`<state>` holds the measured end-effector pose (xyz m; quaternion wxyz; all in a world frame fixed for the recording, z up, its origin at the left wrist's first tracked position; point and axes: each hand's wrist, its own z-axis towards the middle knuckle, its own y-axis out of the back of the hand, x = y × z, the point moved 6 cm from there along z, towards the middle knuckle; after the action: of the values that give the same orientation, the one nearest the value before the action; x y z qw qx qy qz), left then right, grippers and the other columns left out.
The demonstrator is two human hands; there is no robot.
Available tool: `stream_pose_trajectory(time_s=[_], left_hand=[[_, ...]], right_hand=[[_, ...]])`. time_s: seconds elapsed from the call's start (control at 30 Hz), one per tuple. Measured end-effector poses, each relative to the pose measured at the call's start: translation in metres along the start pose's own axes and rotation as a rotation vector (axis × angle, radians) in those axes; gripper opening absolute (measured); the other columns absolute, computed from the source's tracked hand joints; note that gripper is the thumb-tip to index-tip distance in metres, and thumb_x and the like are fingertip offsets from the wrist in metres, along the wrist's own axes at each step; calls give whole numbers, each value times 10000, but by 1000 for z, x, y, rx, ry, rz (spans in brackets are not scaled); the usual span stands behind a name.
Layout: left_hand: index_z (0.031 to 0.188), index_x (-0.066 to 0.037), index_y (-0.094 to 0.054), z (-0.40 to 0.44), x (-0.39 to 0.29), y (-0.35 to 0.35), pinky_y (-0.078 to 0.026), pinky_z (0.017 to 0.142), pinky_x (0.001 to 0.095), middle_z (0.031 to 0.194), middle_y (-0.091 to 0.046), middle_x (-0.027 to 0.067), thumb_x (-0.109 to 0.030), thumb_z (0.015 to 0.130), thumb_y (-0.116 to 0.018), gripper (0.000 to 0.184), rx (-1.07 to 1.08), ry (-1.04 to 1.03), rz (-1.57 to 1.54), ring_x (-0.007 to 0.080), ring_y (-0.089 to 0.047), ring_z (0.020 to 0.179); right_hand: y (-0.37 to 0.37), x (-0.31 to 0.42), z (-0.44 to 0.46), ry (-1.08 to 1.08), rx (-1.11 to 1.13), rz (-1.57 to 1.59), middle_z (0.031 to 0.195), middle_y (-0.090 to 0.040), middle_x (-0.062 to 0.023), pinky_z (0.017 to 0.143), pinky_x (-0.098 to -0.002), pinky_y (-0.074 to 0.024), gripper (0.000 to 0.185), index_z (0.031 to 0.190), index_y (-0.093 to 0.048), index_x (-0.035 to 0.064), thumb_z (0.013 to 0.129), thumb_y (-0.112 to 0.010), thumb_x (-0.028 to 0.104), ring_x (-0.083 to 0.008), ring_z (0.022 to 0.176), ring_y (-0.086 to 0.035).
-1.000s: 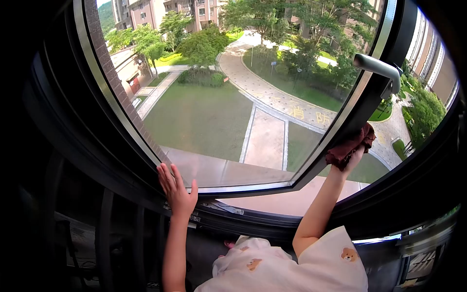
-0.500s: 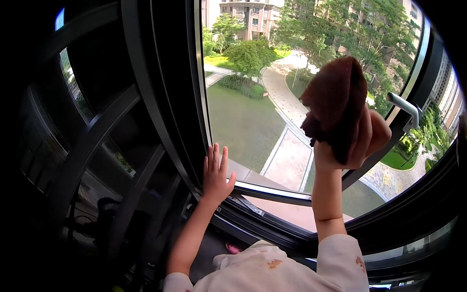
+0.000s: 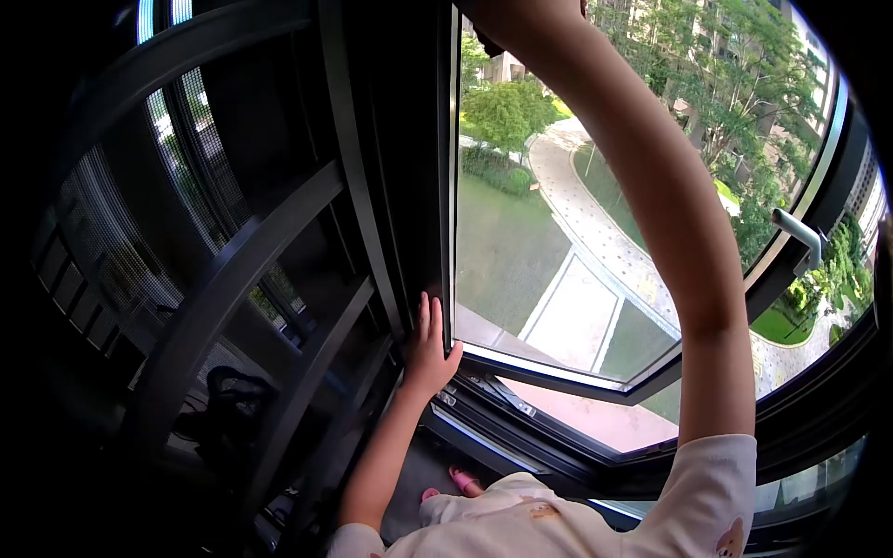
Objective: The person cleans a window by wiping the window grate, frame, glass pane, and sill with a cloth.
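My left hand [image 3: 433, 352] rests with its fingers stretched out against the dark frame at the lower left corner of the open window sash [image 3: 558, 365]. My right arm is raised across the glass, and my right hand [image 3: 530, 17] is at the top edge of the view, mostly cut off. A small piece of the dark red cloth [image 3: 487, 43] shows beside it; the fingers round it are out of sight. The window handle [image 3: 798, 232] is on the right side of the sash.
Dark metal bars [image 3: 279, 228] stand to the left. A metal hinge arm [image 3: 502, 395] lies below the sash. Pink footwear [image 3: 463, 481] shows at the bottom. Trees, a curved path and buildings are outside.
My right hand has gone from the outer side of the sash up to the top left with the cloth. My left hand stays near the lower left corner. The view has turned left.
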<state>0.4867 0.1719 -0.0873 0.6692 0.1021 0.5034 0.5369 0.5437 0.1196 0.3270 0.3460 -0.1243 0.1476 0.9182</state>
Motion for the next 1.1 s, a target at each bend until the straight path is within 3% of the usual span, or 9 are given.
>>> stream_pose_trajectory(time_s=[0.07,0.1,0.17,0.4,0.53,0.67,0.9,1.03,1.1], left_hand=[[1313,-8,-122,-2,1,0,-249,993,367,1384,-52,177,-131,740,-567,735,26,12,-23,350,-184,1245],[1313,-11,-124,-2,2,-1,-244,995,366,1384,-52,177,-126,742,-566,731,44,18,-47,348,-174,1249],[1315,-21,-132,-5,9,-4,-233,1000,365,1383,-56,179,-115,747,-561,718,59,17,-74,346,-158,1254],[1291,-20,-233,-26,28,-19,-243,994,341,1354,-199,172,-136,776,-532,607,75,100,-175,322,-234,1232],[1206,-66,-383,-56,53,-44,-401,809,303,1245,-359,99,-133,781,-529,454,59,148,-277,228,-413,1076],[1201,-77,-395,-81,69,-57,-411,783,282,1232,-372,68,-118,772,-548,457,124,173,-268,195,-447,1017],[1212,-86,-379,-72,65,-38,-418,787,301,1265,-347,88,-129,770,-560,480,89,157,-289,224,-416,1080],[1233,-82,-356,-51,51,-29,-402,816,305,1282,-329,97,-114,773,-552,501,67,128,-292,226,-402,1110],[1230,-26,-324,-36,33,-19,-292,960,343,1274,-301,178,-141,779,-532,510,70,123,-350,311,-314,1181]], right_hand=[[0,22,-33,98,-146,-112,815,-521,-102,545,-348,-476,161,887,-543,11,768,-509,116,-210,697,-550],[-12,21,-52,50,66,157,825,-510,-59,520,-230,-424,345,1001,-568,82,656,-567,74,-182,700,-512],[-16,33,-97,190,-211,21,761,-469,-48,519,-234,-388,277,891,-555,-8,632,-561,90,-166,673,-462],[-52,103,-326,509,265,243,753,-453,-14,509,-216,-344,342,942,-559,-4,657,-506,177,-139,704,-453],[-73,145,-438,542,463,349,784,-468,-16,529,-235,-352,263,847,-601,37,663,-508,200,-152,741,-451],[-83,168,-496,581,617,337,812,-471,-15,547,-233,-371,277,883,-585,39,675,-506,203,-153,773,-458],[-63,124,-409,510,533,371,785,-458,-10,488,-209,-371,326,941,-558,26,655,-515,177,-141,748,-467],[-20,52,-270,370,163,203,738,-436,-3,473,-215,-391,409,1035,-509,15,649,-512,150,-125,659,-467],[4,5,-190,236,-79,16,743,-450,-11,430,-204,-410,326,1020,-516,81,699,-530,139,-104,635,-483]])
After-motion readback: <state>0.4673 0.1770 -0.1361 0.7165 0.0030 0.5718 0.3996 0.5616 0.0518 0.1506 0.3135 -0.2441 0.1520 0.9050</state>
